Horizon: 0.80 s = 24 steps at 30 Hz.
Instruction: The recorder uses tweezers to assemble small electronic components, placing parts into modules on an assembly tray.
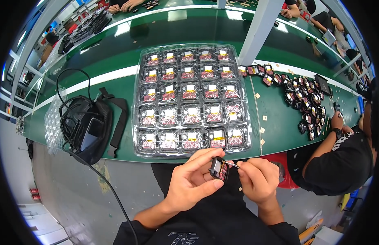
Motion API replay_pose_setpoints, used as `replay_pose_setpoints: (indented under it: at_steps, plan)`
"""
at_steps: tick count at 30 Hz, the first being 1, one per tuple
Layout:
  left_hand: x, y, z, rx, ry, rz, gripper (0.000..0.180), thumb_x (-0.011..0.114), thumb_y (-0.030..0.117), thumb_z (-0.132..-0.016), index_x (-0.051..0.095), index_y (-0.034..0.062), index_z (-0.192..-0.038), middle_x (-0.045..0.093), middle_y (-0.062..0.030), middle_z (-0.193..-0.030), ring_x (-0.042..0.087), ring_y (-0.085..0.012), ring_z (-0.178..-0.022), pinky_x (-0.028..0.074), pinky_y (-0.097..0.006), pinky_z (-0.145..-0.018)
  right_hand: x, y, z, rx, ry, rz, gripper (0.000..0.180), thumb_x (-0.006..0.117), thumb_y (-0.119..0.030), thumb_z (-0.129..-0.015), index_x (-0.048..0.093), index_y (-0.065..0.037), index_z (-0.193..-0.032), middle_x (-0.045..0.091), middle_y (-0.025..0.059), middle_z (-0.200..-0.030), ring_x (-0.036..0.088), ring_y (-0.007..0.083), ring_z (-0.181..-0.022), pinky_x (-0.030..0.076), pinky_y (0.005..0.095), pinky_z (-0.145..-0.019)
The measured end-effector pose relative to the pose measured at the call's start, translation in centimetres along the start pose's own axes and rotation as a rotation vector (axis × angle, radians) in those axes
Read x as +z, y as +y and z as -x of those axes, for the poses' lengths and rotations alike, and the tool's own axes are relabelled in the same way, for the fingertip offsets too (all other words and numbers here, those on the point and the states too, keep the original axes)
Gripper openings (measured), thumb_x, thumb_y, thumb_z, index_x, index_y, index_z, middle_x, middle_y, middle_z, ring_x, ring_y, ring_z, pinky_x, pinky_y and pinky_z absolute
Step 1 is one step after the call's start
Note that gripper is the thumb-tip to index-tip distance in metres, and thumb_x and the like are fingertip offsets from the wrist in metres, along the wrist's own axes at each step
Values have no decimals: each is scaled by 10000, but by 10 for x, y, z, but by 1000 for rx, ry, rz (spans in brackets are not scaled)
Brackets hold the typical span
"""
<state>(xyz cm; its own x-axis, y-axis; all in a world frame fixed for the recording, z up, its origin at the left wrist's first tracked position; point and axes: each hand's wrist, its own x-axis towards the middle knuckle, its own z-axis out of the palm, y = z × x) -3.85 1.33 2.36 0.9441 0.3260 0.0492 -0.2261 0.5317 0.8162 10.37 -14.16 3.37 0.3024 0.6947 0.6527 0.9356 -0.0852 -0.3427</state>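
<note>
My left hand grips a small black electronic module between thumb and fingers, just below the table's front edge. My right hand pinches thin metal tweezers whose tip touches the module's upper right side. Right above both hands, on the green table, lies a clear plastic tray whose compartments each hold a similar module with red and yellow parts.
A black bag with cables and a dark device lies left of the tray. A heap of loose black modules spreads at the right, where another person in black works. Small tan squares dot the table. A white post rises behind the tray.
</note>
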Motion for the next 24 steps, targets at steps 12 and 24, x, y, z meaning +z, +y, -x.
replay_pose_setpoints:
  at_steps: [12, 24]
  plan:
    - [3, 3, -1, 1, -22, -45, 610, 659, -130, -890, 440, -86, -1458, 375, -125, -1489, 512, -267, -1325, 458, -382, -1067, -7, 6, -1, 29, -15, -109, 163, 784, -69, -791, 718, -13, -929, 646, 73, -803, 624, 201, -591, 471, 307, -499]
    - [3, -2, -1, -19, -21, -29, 617, 658, -139, -883, 439, -87, -1457, 352, -118, -1500, 497, -258, -1343, 451, -398, -1087, -3, 3, 2, -19, 40, -41, 209, 807, -59, -758, 736, -9, -949, 651, 69, -798, 597, 175, -567, 442, 293, -485]
